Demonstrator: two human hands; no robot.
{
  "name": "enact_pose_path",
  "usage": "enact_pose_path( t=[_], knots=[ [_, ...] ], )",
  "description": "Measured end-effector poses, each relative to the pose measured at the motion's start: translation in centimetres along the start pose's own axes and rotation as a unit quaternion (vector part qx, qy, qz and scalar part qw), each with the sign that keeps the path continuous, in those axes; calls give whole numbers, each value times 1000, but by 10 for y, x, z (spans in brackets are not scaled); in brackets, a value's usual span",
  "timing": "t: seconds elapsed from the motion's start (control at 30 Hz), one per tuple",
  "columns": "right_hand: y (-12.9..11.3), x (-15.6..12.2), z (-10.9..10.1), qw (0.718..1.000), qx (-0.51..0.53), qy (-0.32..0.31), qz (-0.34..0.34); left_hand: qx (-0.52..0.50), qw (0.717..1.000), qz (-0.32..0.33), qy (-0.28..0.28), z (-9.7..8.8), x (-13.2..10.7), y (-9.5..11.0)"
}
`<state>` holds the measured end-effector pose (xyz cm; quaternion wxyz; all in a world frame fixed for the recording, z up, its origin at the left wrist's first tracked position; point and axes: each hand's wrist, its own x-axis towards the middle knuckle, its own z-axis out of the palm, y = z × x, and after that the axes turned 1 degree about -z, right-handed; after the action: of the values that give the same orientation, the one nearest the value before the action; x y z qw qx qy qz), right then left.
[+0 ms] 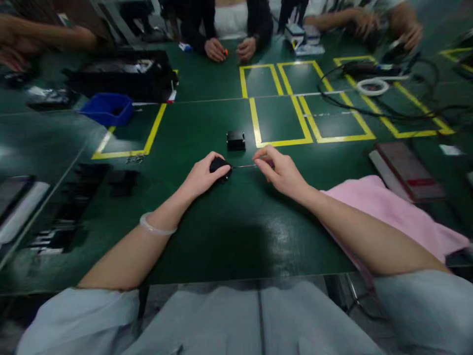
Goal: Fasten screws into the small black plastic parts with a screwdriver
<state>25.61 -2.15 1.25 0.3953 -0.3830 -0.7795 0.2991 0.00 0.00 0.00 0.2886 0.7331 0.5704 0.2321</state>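
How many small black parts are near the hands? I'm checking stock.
2: one black part under the left hand, another black part on the table beyond it. More may be hidden.

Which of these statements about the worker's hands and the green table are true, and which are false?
1. The left hand covers a small black part. True.
2. The right hand is empty. False: it pinches a thin tool that points at the black part.
3. A small black box sits beyond the hands. True.
4. The blue bin lies on the pink cloth. False: it stands far left; the cloth is under the right forearm.
5. Yellow tape marks the table. True.
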Motion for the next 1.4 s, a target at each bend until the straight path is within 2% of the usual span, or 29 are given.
enact_pose_path(
  t=[0.17,0.4,1.03,1.4],
  knots=[
    [0,-1,0,999,-10,32,-29,-4,1000,4,-5,-1,-2,-1],
    [-3,-1,-3,1000,-1,3,8,-2,1000,10,-16,-3,-3,2],
    [-2,-2,-2,1000,6,3,-28,4,1000,11,-15,-3,-2,1],
    [-2,-2,-2,1000,5,4,-23,1,1000,6,-20,-4,-3,4]
  ],
)
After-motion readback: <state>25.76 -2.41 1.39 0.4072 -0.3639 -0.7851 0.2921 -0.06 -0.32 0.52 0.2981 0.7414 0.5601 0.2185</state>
